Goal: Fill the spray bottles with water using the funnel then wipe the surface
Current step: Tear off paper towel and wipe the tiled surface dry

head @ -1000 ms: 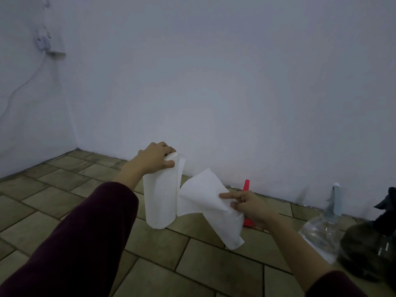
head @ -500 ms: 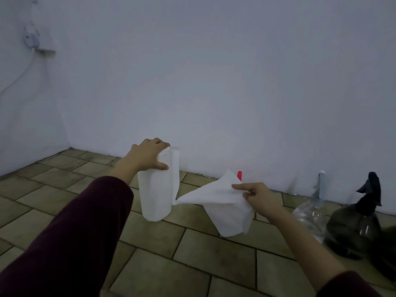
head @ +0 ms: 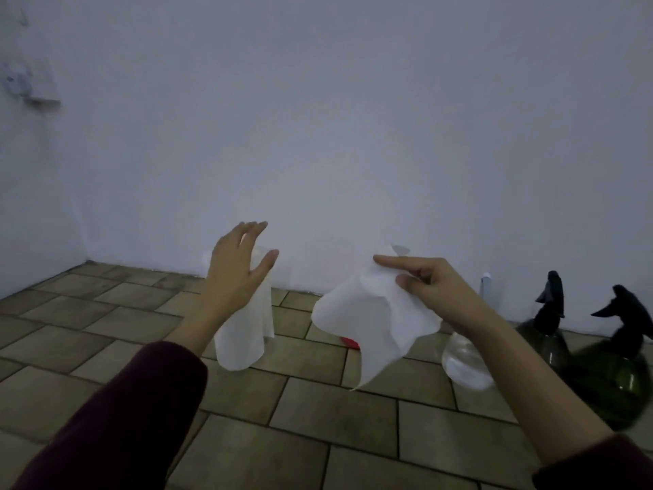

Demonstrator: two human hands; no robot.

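spray bottles (head: 468, 358) stand on the tiled floor (head: 318, 412) at our right, close to the wall, and we count three: a clear one with a pale trigger head, and two dark green ones (head: 546, 334) (head: 615, 380) with black trigger heads, the nearest partly blurred at the frame edge. all three have their heads on, so we judge the filling part is probably over, though we cannot read the water level through the glassy bodies in this dim light. a red piece (head: 349, 343), likely the funnel, peeks out on the floor behind the paper. what seems left is the wiping. our right hand (head: 434, 288) pinches a loose sheet of white paper towel (head: 371, 320) between thumb and fingers, index finger stretched out along its top edge; the sheet hangs free in the air, creased and drooping to a point, apart from the roll. our left hand (head: 235, 267) is spread wide, fingers straight, holding nothing, just in front of the paper towel roll (head: 247, 334), which looks upright and slightly blurred; we cannot tell whether it rests on the floor or is in mid-air. no wet patch shows on the tiles from here, so where the wipe should land is unclear.
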